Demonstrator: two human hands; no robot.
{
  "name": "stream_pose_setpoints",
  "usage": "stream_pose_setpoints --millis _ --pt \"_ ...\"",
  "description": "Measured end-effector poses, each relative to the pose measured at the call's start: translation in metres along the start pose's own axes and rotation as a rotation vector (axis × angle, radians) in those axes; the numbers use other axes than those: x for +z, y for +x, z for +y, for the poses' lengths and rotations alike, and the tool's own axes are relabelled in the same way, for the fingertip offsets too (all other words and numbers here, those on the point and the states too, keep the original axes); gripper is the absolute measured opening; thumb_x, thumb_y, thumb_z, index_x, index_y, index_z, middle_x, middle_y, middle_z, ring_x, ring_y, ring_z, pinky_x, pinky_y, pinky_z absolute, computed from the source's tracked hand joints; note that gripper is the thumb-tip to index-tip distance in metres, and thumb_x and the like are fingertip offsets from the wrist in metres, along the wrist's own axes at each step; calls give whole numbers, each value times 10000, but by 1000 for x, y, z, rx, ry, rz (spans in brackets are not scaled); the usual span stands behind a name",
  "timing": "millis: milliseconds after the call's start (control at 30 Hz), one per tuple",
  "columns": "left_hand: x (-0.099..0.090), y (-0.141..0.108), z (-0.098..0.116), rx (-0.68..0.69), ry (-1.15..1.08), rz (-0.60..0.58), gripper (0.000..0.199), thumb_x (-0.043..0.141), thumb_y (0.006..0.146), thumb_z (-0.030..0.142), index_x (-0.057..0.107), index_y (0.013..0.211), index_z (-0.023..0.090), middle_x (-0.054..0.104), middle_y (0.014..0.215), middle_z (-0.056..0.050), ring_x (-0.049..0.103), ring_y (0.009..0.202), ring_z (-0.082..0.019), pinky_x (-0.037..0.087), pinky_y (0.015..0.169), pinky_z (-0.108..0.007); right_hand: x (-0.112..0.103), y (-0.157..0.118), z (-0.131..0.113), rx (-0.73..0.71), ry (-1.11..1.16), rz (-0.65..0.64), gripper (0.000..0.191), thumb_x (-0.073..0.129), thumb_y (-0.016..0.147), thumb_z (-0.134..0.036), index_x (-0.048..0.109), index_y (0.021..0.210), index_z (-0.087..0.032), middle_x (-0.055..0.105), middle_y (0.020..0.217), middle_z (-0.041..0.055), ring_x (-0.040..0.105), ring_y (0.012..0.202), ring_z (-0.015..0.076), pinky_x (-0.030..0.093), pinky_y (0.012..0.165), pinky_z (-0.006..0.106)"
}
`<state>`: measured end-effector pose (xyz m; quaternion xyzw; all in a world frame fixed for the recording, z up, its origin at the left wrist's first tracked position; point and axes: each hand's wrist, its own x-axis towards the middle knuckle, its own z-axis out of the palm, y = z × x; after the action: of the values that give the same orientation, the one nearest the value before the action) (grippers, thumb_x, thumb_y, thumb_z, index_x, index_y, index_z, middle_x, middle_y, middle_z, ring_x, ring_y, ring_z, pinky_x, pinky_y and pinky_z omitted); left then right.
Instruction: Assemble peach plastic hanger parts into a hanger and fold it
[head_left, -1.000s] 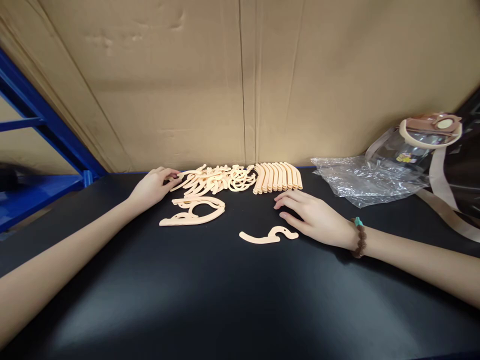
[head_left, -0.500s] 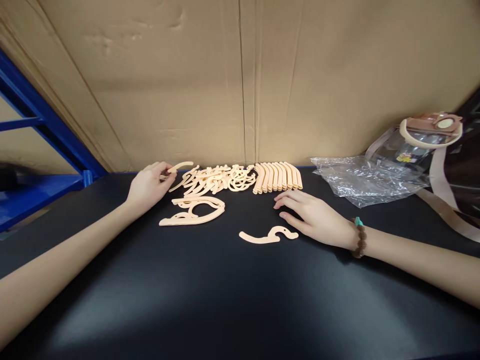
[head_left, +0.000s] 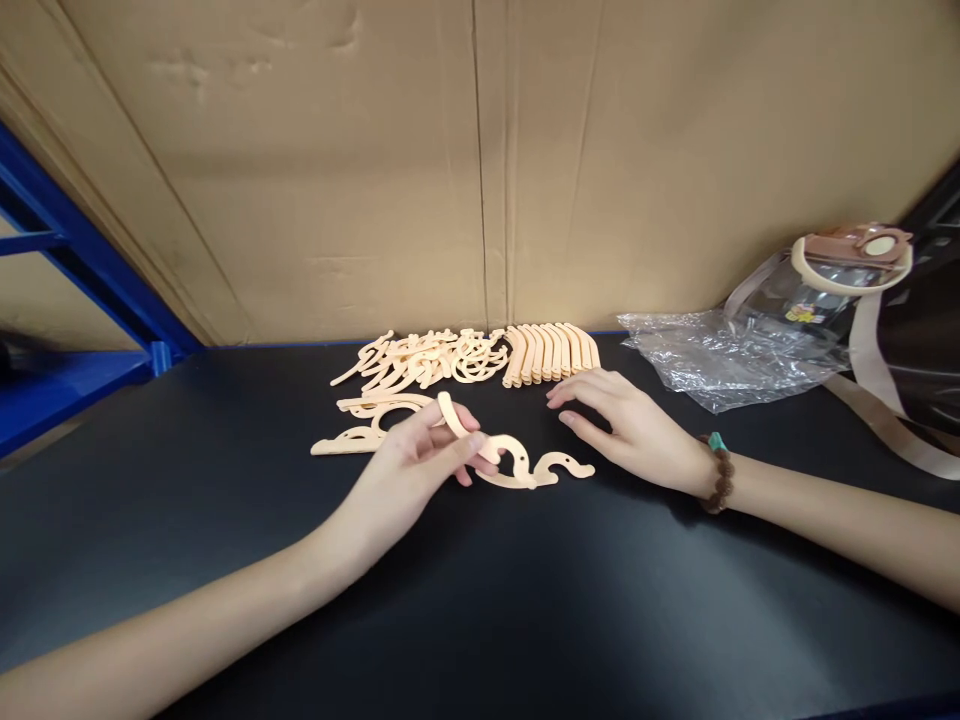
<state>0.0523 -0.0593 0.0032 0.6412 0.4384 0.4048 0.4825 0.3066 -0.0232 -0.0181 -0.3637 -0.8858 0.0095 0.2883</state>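
Observation:
My left hand [head_left: 409,470] pinches a cream-coloured, curved hanger piece [head_left: 513,444] between thumb and fingers, its hooked end pointing right. Below that piece lies a similar hanger piece [head_left: 501,482] flat on the black table, partly covered by the held one. To its upper right my right hand [head_left: 611,420] rests with fingers apart, nothing in it. Behind my left hand sit joined hanger pieces [head_left: 349,443], partly hidden by the fingers.
At the back of the black table [head_left: 480,600] is a loose pile of hanger pieces [head_left: 412,360], beside a neat row of curved arms [head_left: 551,352]. A clear plastic bag [head_left: 720,360] and a strapped bottle [head_left: 832,290] stand right. Cardboard [head_left: 337,180] rises behind; a blue frame [head_left: 112,270] stands left.
My left hand has moved from beside the pile toward the middle front, carrying a hanger piece over the one lying on the table. My right hand has stayed almost still.

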Motion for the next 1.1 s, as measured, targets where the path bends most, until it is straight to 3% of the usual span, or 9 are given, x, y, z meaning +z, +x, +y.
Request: stream_pose_setpoints --millis 133,233,400,633,733,900,1100 --pt "1 0 -1 -49 -90 -42 180 675 838 282 523 790 198 724 732 -3 709 704 -148 512 645 -238 -8 -2 -12 -152 -8 112 134 474 965 -234 576 1052 -219 698 1007 56 618 981 214 444 903 405" --pt "-1 3 -2 -81 -122 -58 196 682 837 261 515 765 190 726 719 -3 710 658 -144 501 605 -228 -11 -4 -25 -245 -4 88 132 544 942 -291 578 1040 -209 705 973 46 621 932 203 435 874 379" --pt "3 -1 -2 -91 -164 -175 239 667 860 268 462 770 184 723 671 11 682 534 -119 464 527 -200 -8 -7 -40 -225 8 30 296 638 878 -437 576 1034 -193 698 939 43 608 862 188 427 803 349" --pt "2 -2 -3 -73 -54 -264 227 637 890 282 438 828 191 734 788 17 686 570 -106 473 548 -192 -4 -9 -39 -337 -69 65 200 542 918 -137 589 1110 -165 701 921 27 581 835 159 422 802 324" --pt "1 -4 -5 23 105 -247 158 630 890 267 508 967 202 704 827 39 628 534 -70 481 563 -197 -4 -9 -39 -348 -104 86 225 541 897 -120 596 1111 -159 703 914 24 572 822 161 418 799 330" --pt "-1 -8 -10 366 506 -169 108 629 874 161 623 975 200 622 798 45 517 564 -58 415 516 -171 -2 -9 -37 -263 -103 132 188 538 835 -99 600 1005 -150 672 842 20 547 773 166 406 770 337" --pt "-4 -7 -15 615 773 -162 100 601 918 169 658 992 205 645 836 18 552 743 -117 437 672 -234 -1 -9 -34 -186 -110 103 166 511 801 -98 597 931 -153 647 781 13 515 713 160 386 771 344"
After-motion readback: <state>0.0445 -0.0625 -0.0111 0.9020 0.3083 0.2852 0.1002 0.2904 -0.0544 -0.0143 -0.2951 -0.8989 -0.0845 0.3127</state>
